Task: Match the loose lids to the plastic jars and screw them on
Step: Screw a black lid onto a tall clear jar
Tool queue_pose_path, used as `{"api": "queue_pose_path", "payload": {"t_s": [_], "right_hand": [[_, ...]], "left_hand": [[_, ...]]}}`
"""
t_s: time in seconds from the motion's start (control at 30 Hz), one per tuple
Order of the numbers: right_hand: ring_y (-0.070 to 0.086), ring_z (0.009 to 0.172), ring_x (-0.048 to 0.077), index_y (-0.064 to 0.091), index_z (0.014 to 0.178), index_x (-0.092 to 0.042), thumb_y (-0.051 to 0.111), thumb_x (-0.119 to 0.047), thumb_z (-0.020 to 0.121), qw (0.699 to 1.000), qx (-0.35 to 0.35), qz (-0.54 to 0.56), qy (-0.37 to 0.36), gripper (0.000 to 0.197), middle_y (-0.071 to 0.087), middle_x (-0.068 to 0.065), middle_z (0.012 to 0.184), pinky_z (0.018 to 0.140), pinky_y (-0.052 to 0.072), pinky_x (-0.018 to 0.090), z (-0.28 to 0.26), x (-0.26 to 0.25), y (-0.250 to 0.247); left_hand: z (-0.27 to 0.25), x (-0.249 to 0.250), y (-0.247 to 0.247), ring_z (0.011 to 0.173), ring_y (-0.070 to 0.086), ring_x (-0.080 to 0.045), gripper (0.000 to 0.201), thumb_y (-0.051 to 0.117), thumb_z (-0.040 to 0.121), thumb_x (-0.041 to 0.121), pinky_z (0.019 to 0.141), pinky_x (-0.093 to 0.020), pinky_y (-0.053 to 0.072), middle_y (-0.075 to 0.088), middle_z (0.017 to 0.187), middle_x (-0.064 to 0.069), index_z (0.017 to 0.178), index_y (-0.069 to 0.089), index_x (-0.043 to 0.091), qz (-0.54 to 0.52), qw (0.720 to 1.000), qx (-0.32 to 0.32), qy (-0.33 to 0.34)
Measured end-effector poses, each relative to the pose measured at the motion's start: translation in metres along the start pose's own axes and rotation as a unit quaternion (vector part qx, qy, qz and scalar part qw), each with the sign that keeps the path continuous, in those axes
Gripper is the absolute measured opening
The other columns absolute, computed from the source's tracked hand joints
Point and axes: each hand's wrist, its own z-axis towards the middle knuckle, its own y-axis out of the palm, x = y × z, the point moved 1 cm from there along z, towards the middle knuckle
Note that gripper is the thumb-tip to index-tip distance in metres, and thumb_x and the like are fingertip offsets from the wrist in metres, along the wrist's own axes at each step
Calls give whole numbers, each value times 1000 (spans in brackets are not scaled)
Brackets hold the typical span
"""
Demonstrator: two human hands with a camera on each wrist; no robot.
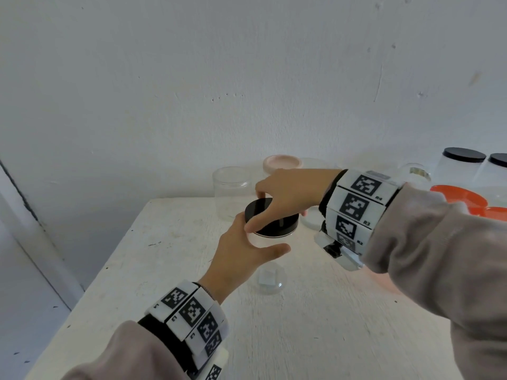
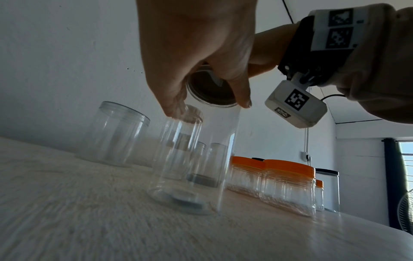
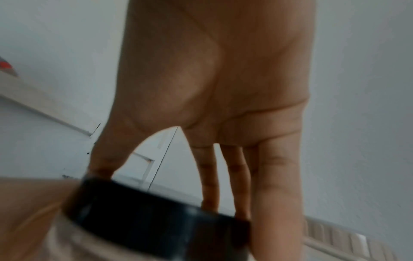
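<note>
A tall clear plastic jar (image 1: pixel 270 270) stands upright on the white table (image 1: pixel 315 325) with a black lid (image 1: pixel 277 229) on its mouth. My left hand (image 1: pixel 255 239) wraps the jar just under the lid, thumb toward me. From the right, my right hand (image 1: pixel 271 209) grips the lid's rim from above, thumb on the near side, fingers on the far side. The left wrist view shows the jar (image 2: pixel 196 167) from low down, with the lid's underside (image 2: pixel 210 88) seen through it. In the blurred right wrist view my fingers (image 3: pixel 210 185) and thumb straddle the lid (image 3: pixel 156 220).
An open clear jar (image 1: pixel 231 192) and a pink-lidded jar (image 1: pixel 282 161) stand behind by the wall. Black-lidded jars (image 1: pixel 463 160) and orange-lidded jars (image 2: pixel 288 185) crowd the right. The table's left edge (image 1: pixel 109 264) drops off.
</note>
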Motion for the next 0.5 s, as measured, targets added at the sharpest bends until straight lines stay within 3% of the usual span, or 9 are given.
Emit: {"api": "queue_pose_path", "payload": {"t_s": [0.07,0.13,0.2,0.27,0.4,0.47,0.5], "right_hand": [[62,65,12,52,114,-24,52,-85,66,1000,6,0,17,77,60,-4,96,55,45,24,0,1,3],[61,88,14,48,125,-29,56,-82,66,999,-27,23,13,79,56,-6,114,72,51,28,-1,5,1],[51,116,16,37,139,-39,68,-70,69,996,-79,48,-12,83,44,-11,133,94,47,34,-4,8,-4],[43,125,14,35,141,-43,75,-57,71,993,-93,59,-38,82,40,-13,139,101,42,35,-7,6,-10],[58,109,14,47,132,-41,74,-64,67,997,-61,42,-36,74,50,-18,120,93,49,34,-7,4,-11],[66,87,14,53,120,-33,66,-74,66,999,-43,23,-13,69,59,-12,107,75,53,29,-6,1,-8],[65,76,13,54,115,-28,62,-78,67,1000,-30,7,-1,70,62,-8,100,63,50,25,-5,-1,-6]], "left_hand": [[0,0,0,96,46,26,81,85,61,49,71,4,37,55,109,28,130,46,34,-1,1000,-4,2],[0,1,1,97,48,21,80,85,61,49,70,0,39,56,110,28,129,46,35,-2,1000,-3,0],[0,1,0,95,50,20,77,85,60,49,69,-3,39,57,108,29,125,44,37,-3,1000,-2,-6],[-1,2,0,92,50,20,75,85,60,48,67,-4,38,55,104,31,120,40,42,-2,1000,-3,-9],[-1,3,1,99,52,13,78,85,61,48,71,-7,38,56,109,27,125,42,38,-5,1000,-5,-8],[-2,3,1,97,51,17,78,85,62,48,70,-5,39,56,111,27,125,42,37,-1,1000,-3,-6],[-2,3,1,95,50,21,77,85,62,48,68,-3,40,56,110,27,124,43,38,-1,1000,-1,-6]]}}
